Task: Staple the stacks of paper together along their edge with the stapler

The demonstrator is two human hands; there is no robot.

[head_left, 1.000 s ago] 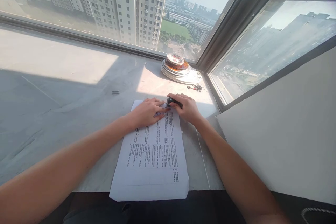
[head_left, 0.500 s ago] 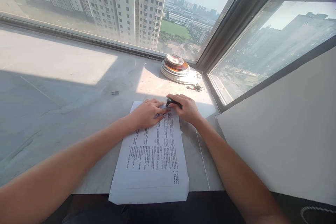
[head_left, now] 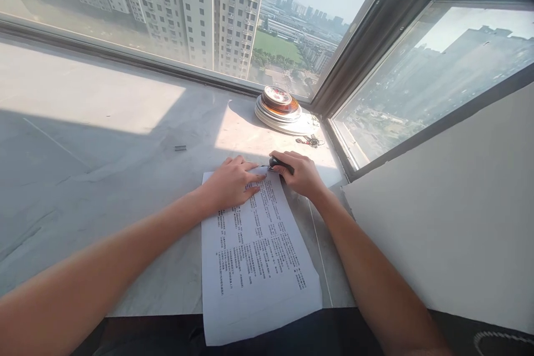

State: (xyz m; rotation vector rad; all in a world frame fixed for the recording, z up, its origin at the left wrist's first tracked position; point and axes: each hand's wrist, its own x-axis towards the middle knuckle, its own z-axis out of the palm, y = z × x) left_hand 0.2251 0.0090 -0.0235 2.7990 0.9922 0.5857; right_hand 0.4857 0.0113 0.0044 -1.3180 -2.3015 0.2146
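Observation:
A black stapler (head_left: 282,165) sits at the far right corner of the printed paper (head_left: 258,267), and my right hand (head_left: 302,175) is closed around it. Its jaw end meets the paper's far edge; whether the jaws are pressed together is too small to tell. My left hand (head_left: 236,181) lies flat on the upper left of the paper, fingers apart, their tips close to the stapler. The paper's near end hangs past the edge of the counter. Left of the paper's far end lies a small strip of staples (head_left: 180,148).
A stack of plates or round dishes (head_left: 278,111) stands by the window corner, with a bunch of keys (head_left: 308,141) in front. Windows (head_left: 317,28) border the pale counter (head_left: 104,178) at the back and right. A white wall panel (head_left: 450,206) rises on the right.
The paper has turned, its near end swinging right and toward me. My right hand and the stapler have shifted slightly right. My left hand stays almost in place.

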